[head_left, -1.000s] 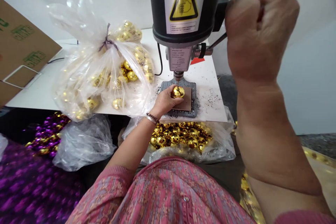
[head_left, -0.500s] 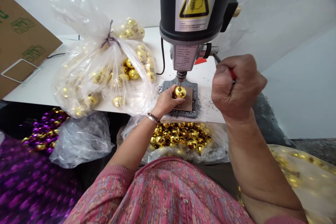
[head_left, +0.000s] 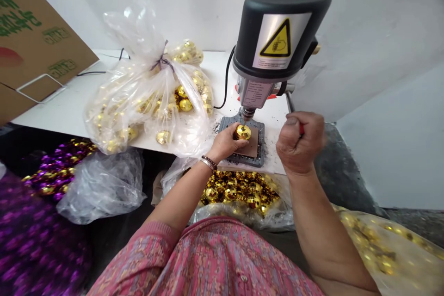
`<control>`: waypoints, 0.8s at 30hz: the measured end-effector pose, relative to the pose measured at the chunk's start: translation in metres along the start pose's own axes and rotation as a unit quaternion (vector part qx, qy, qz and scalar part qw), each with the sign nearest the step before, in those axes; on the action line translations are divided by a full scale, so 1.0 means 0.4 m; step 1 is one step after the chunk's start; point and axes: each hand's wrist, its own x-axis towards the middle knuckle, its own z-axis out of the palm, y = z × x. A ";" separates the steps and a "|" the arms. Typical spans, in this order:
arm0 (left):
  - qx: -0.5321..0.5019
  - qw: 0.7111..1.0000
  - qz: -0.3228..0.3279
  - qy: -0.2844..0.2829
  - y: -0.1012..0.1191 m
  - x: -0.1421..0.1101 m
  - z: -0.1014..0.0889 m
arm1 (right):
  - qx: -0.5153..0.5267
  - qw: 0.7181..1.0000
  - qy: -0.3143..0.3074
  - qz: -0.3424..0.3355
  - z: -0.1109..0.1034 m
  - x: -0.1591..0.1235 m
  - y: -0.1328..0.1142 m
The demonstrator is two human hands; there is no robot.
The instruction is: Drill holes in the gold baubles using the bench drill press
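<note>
Under the black drill press (head_left: 282, 32), my left hand (head_left: 225, 142) pinches a shiny gold faceted ball (head_left: 243, 132) between thumb and fingers. The ball rests on a brown board (head_left: 250, 148) lying on the grey drill base (head_left: 260, 159). Just above the ball, the thin drill bit (head_left: 244, 122) reaches down to its top; whether it has entered cannot be made out. My right hand (head_left: 300, 141) is closed round the red-tipped feed lever (head_left: 301, 130) at the right side of the press. Dark shavings are scattered around the base.
A tied clear bag (head_left: 149, 106) of gold balls stands on the white table (head_left: 78, 120) at left. Below the table edge lies an open bag of gold balls (head_left: 231, 192). A cardboard box (head_left: 41, 51) stands far left, and purple balls (head_left: 57, 171) lie beneath.
My view has shifted, so the drill press shows more fully and lower. My right hand on the lever appears lower and further left. My left hand still holds the ball on the board.
</note>
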 end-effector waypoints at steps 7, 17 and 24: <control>-0.019 1.000 0.004 0.012 -0.005 0.002 0.005 | 0.009 0.999 0.002 0.045 -0.015 0.077 -0.024; -0.045 0.997 0.054 0.034 -0.043 -0.169 -0.041 | 0.044 0.980 -0.052 0.189 -0.022 0.209 -0.044; 0.078 0.994 0.066 -0.033 -0.137 -0.313 -0.099 | 0.066 0.981 -0.042 0.175 -0.018 0.189 -0.037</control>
